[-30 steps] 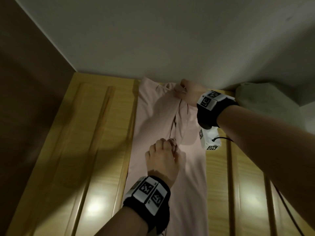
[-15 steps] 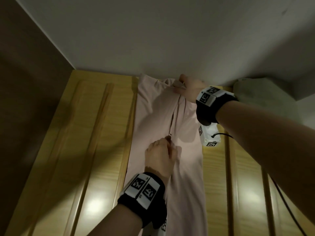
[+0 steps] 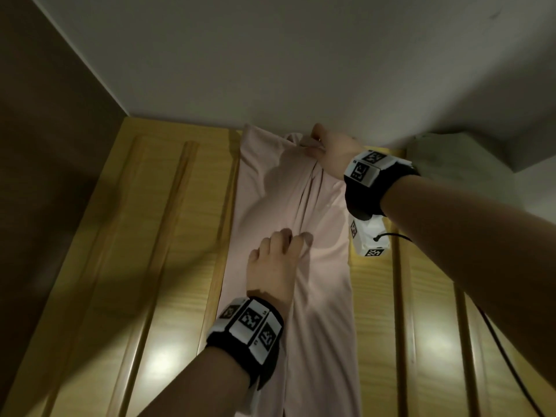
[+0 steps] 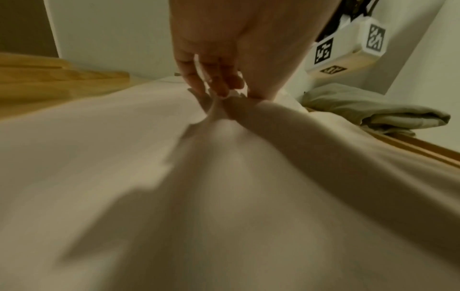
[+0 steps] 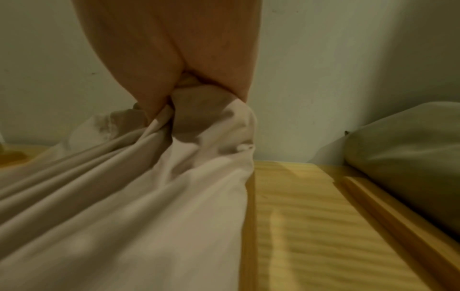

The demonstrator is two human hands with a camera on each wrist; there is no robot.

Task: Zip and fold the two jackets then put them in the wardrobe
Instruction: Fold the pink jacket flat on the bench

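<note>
While the right hand (image 3: 329, 153) grips the collar of the pink jacket (image 3: 270, 188) hanging against the wardrobe door (image 3: 150, 236), the left hand (image 3: 275, 263) pinches its half-closed zip, with folding, storing and the grey jacket (image 3: 457, 159) left.

dim, warm light | glare patches on wardrobe doors (image 3: 156, 361) | wrist views blurred | wide-angle bending at edges

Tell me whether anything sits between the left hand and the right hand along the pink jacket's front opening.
Nothing visible does. The left hand pinches the pink jacket mid-front, the right hand grips its collar, and only bare fabric lies between them. The folded grey jacket sits off to the right.
</note>
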